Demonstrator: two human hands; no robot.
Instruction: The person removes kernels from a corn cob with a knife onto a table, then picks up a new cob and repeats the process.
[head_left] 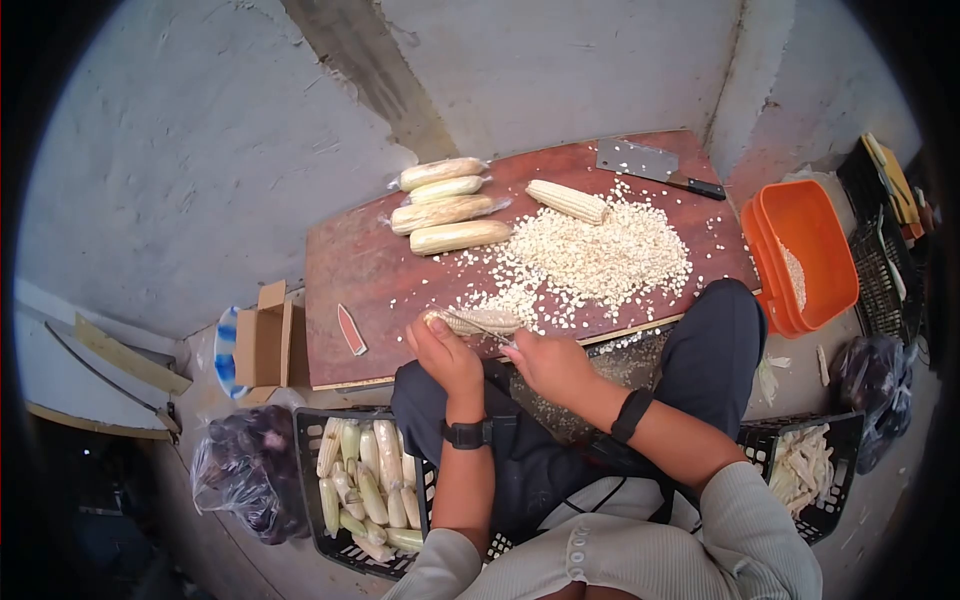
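Note:
My left hand (446,356) is closed around one end of an ear of corn (486,320), held nearly level over the table's front edge. My right hand (552,368) grips a small knife whose thin blade (488,330) lies against the ear; the fingers cover its handle. Just beyond my hands, a broad heap of loose pale kernels (610,255) spreads over the red-brown table (350,260). A whole peeled ear (566,201) rests at the heap's back left side. Several plastic-wrapped ears (460,236) are lined up farther left.
A cleaver (640,160) lies at the back right, and a red pointed piece (351,330) at front left. An orange bin (845,270) stands to the right. Black crates with corn ears (370,455) and stripped cobs (800,465) flank my legs. A cardboard box (262,345) sits left.

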